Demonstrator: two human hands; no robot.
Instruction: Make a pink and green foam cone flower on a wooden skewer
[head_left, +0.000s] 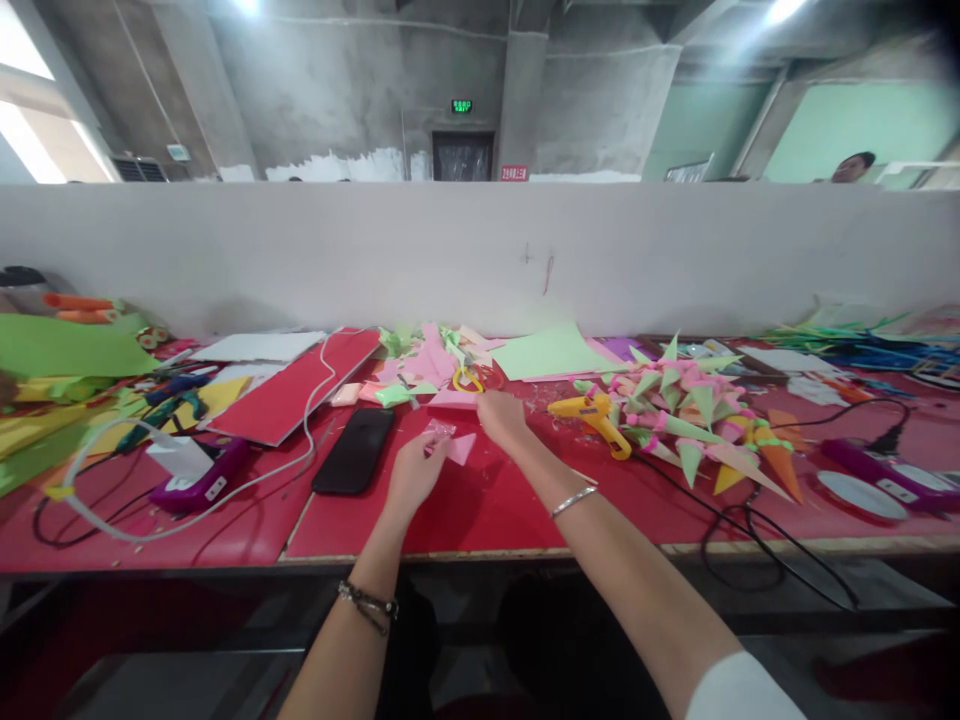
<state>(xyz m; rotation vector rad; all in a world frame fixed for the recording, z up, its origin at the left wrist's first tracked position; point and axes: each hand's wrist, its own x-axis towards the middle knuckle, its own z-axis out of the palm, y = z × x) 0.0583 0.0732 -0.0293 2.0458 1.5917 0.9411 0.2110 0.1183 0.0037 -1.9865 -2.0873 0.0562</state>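
Observation:
Near the table's middle, my left hand [416,470] pinches a small pink piece of paper [461,450] between thumb and fingers. A bit of clear, shiny plastic [440,429] lies by its fingertips. Farther forward, my right hand [502,418] is closed at the right end of a flat pink paper stack [452,400]; its fingertips are partly hidden. Scissors with yellow handles [469,379] lie just beyond this stack. To the right, a yellow glue gun [594,415] rests beside a heap of pink and green paper cones [686,410].
A black phone [354,452] lies left of my left hand. Purple power strips [206,480] with cables sit on both sides. A red board [300,385], green sheets [551,352] and paper scraps [424,360] cover the back. A white partition [375,255] stands behind; a person's head [853,168] shows beyond.

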